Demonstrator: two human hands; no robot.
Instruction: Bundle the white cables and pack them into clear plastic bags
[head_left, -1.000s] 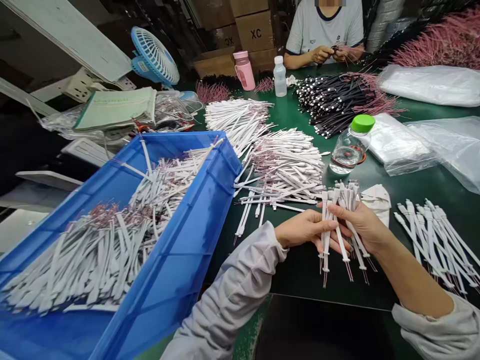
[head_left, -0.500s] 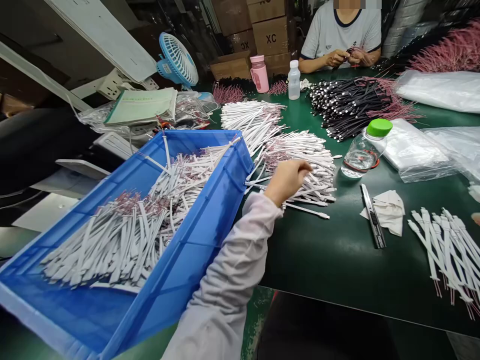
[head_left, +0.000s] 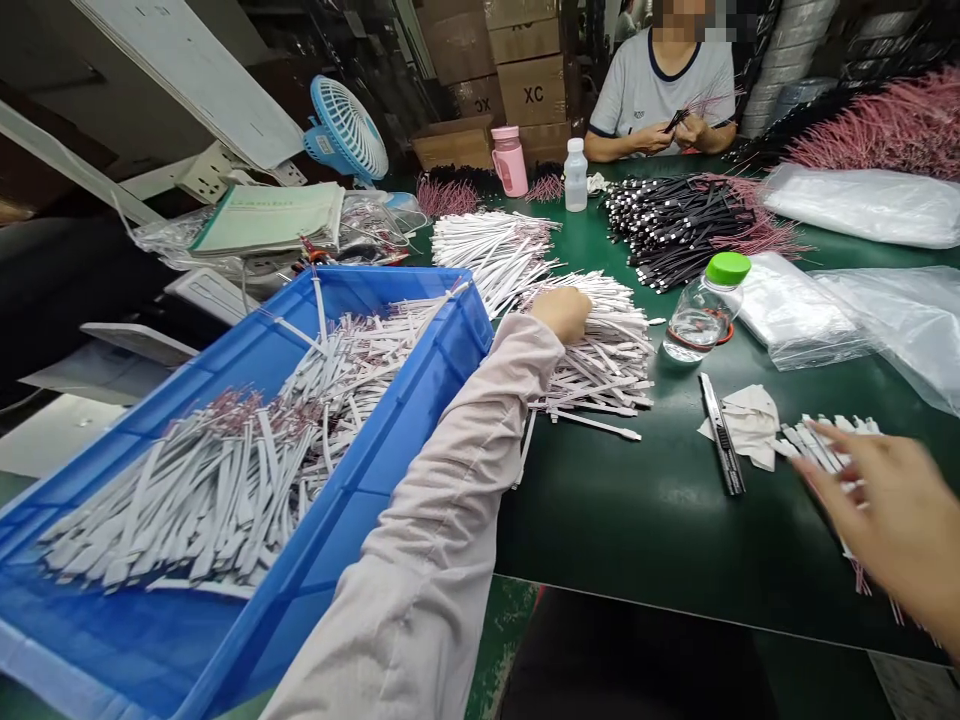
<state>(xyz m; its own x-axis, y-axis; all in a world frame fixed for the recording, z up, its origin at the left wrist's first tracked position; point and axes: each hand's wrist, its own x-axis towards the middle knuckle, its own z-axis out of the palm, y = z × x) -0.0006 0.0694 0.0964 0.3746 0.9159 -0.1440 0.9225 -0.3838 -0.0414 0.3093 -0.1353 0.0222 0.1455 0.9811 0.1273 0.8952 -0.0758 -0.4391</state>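
Note:
My left hand [head_left: 561, 311] reaches over the heap of white flat cables [head_left: 600, 345] in the middle of the green table [head_left: 645, 520]. Its fingers curl down into the heap, and what they grip is hidden. My right hand [head_left: 892, 505] comes in from the right with fingers stretched out, blurred by motion. It hovers over a smaller bunch of white cables [head_left: 825, 445] lying at the right. A blue crate [head_left: 390, 460] full of the same white cables sits tilted at my left.
A utility knife [head_left: 721, 433] and a white cloth [head_left: 750, 420] lie between the two cable piles. A green-capped bottle [head_left: 701, 308], plastic bags [head_left: 885, 310], black cables [head_left: 682, 225], a fan [head_left: 346, 128] and a seated person [head_left: 660, 90] are further back.
The bundle held in both hands a second ago is set down at the right. My left hand moved onto the middle heap; my right hand has come back into view.

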